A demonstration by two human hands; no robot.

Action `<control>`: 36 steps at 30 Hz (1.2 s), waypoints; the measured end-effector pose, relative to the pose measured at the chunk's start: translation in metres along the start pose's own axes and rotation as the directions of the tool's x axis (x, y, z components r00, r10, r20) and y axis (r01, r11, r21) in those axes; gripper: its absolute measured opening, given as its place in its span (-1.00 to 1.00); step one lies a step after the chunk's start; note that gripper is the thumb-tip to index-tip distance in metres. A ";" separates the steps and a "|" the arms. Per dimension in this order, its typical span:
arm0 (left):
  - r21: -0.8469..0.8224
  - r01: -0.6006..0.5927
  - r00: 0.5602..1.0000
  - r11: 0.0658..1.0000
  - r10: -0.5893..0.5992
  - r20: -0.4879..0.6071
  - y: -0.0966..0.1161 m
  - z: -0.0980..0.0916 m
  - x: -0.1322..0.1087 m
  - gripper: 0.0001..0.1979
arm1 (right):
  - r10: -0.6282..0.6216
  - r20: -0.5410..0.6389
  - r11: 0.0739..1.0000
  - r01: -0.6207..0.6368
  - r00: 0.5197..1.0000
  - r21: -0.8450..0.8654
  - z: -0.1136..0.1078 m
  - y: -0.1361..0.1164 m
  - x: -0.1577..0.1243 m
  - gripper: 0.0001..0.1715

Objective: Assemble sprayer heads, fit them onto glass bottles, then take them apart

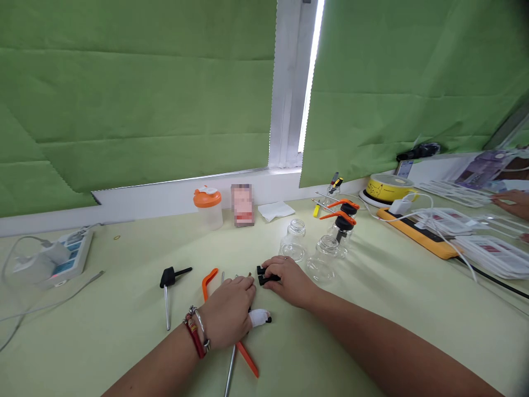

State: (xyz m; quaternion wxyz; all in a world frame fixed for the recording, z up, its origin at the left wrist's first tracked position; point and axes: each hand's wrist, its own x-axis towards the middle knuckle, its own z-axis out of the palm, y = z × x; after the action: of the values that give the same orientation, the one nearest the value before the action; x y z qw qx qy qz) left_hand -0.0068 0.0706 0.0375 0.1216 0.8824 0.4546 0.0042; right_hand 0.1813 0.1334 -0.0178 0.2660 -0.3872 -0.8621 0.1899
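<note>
My left hand [228,311] lies palm down on the pale green table [124,342], fingers curled over small parts, its thumb wrapped in white tape. An orange lever [209,280] and a metal rod [230,369] stick out from under it. My right hand [289,278] rests just to the right, fingers closed on a small black plastic part [262,274]. Two empty clear glass bottles [294,242] [323,259] stand right behind the right hand.
A black nozzle with a metal tube [167,286] lies at left. Orange-handled pump heads [343,218] sit on a bottle at the back, near a orange-lidded cup [209,208], a yellow power strip [417,231] and another person's hand [514,201] far right.
</note>
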 end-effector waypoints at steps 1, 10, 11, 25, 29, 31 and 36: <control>-0.007 0.012 1.000 1.000 -0.012 0.000 0.000 0.000 -0.001 -0.46 | 0.004 0.000 1.000 -0.004 1.000 -0.004 0.000 0.001 0.000 -0.89; -0.062 0.013 1.000 0.998 -0.014 -0.005 -0.003 -0.002 -0.006 -0.48 | -0.006 -0.031 1.000 0.006 0.999 0.002 0.001 0.007 0.000 -0.88; -0.058 0.016 1.000 0.998 -0.017 -0.013 -0.003 -0.004 -0.007 -0.50 | -0.011 -0.036 1.000 0.011 0.999 0.001 0.001 0.008 -0.001 -0.87; -0.026 0.099 0.994 0.995 -0.098 0.037 -0.004 -0.010 -0.031 -0.68 | -0.119 0.166 0.943 0.164 0.979 -0.289 0.003 -0.021 -0.011 -0.66; -0.105 0.155 0.988 0.982 -0.152 0.039 0.002 -0.008 -0.044 -0.76 | -0.139 0.211 0.928 0.202 0.968 -0.314 0.007 -0.025 -0.009 -0.65; -0.156 0.215 0.977 0.964 -0.210 0.046 0.005 -0.005 -0.048 -0.76 | -0.151 0.212 0.921 0.215 0.966 -0.324 0.009 -0.028 -0.007 -0.64; -0.292 0.336 0.941 0.896 -0.331 0.067 0.010 0.004 -0.049 -0.80 | -0.131 0.189 0.917 0.191 0.973 -0.351 0.010 -0.032 -0.005 -0.61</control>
State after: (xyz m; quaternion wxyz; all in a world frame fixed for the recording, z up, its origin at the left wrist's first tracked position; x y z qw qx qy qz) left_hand -0.0270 0.0249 0.0412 0.2560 0.7628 0.5921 0.0453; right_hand 0.1597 0.1082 -0.0101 0.1331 -0.3410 -0.9300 0.0335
